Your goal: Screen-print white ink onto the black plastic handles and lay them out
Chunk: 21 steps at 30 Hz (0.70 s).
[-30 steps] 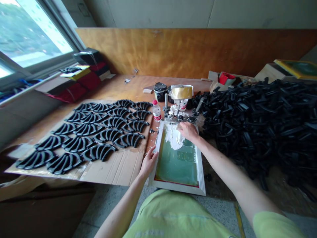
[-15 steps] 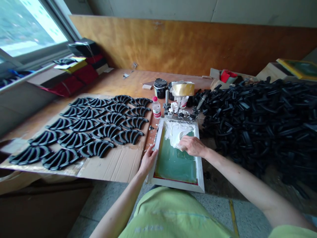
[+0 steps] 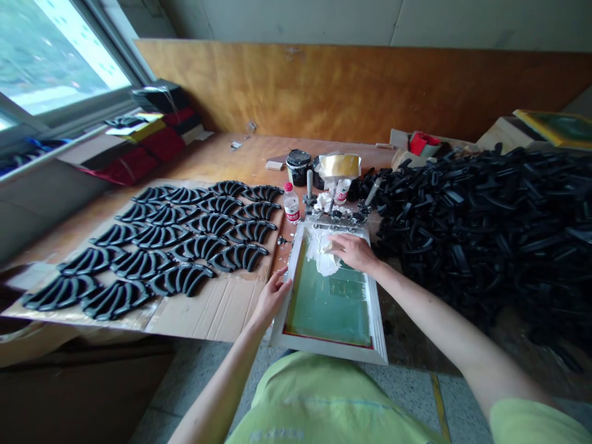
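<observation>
A screen-printing frame (image 3: 333,353) with a green mesh (image 3: 326,314) lies in front of me, its far end at a metal hinge clamp (image 3: 335,221). Thick white ink (image 3: 319,256) is spread over the far part of the mesh. My right hand (image 3: 355,251) is closed round a small pale squeegee (image 3: 331,246) in that ink; the fingers hide most of the tool. At the frame's left rail, my left hand (image 3: 275,295) has its fingers stretched out and apart, against or just beside the edge.
Black curved parts (image 3: 148,262) lie in rows on cardboard (image 3: 208,314) at left. A big heap of black parts (image 3: 481,228) fills the right side. Behind the frame stand a red-capped bottle (image 3: 291,206), a dark tub (image 3: 298,166) and a yellow tape roll (image 3: 340,165).
My right hand has moved a little away from me across the ink with the squeegee. The frame's near end appears slightly lower in view; my left hand stays by the left rail.
</observation>
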{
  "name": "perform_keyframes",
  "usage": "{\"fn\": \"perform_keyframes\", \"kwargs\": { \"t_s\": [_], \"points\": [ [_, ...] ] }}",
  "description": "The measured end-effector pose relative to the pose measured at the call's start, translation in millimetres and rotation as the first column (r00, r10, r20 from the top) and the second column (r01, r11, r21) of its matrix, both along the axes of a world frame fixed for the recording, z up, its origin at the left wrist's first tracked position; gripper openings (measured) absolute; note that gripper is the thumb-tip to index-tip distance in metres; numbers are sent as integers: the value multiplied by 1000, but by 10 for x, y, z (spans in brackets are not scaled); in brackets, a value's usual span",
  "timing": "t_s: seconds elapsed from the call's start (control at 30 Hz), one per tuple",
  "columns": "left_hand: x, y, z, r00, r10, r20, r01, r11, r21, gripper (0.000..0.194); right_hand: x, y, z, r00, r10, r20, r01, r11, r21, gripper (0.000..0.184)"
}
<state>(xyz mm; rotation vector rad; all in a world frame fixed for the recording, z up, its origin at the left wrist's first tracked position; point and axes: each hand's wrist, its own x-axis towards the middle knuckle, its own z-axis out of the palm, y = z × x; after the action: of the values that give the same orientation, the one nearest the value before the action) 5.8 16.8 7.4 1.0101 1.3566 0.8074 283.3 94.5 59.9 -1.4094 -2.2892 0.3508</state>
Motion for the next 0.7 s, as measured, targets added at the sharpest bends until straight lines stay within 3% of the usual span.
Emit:
{"fn": "perform_keyframes", "kwargs": {
  "t_s": [0.1,0.2,0.3,0.4,0.47,0.57,0.63,0.7],
  "points": [
    [-15,30,373,1000,-9,-5,9,999,47,68,90,331,198,985,-172,-6,172,984,46,55],
    [48,135,774,998,50,-26,-46,989,137,55,448,408,230,922,-372,-110,384,916,117,39],
    [207,344,1088,983,112,146,-146,958,245,52,765,190,36,849,-510,-135,523,848,86,25],
    [370,589,1271,939,103,327,-221,912,345,49,717,-130,-283,898,-434,-64,437,898,43,22],
    [445,677,1273,917,127,378,-262,906,331,47,522,-291,-459,946,-324,-24,325,946,25,19],
    [558,557,1039,895,209,394,-299,937,182,49,183,-464,-548,973,-227,39,227,974,-5,23],
    [665,309,770,927,164,338,-160,986,-40,53,-37,-606,-509,965,-262,8,262,965,16,15],
    [758,11,497,947,40,319,48,964,-262,57,-253,-778,-461,971,-231,-54,235,969,78,14]
  ]
}}
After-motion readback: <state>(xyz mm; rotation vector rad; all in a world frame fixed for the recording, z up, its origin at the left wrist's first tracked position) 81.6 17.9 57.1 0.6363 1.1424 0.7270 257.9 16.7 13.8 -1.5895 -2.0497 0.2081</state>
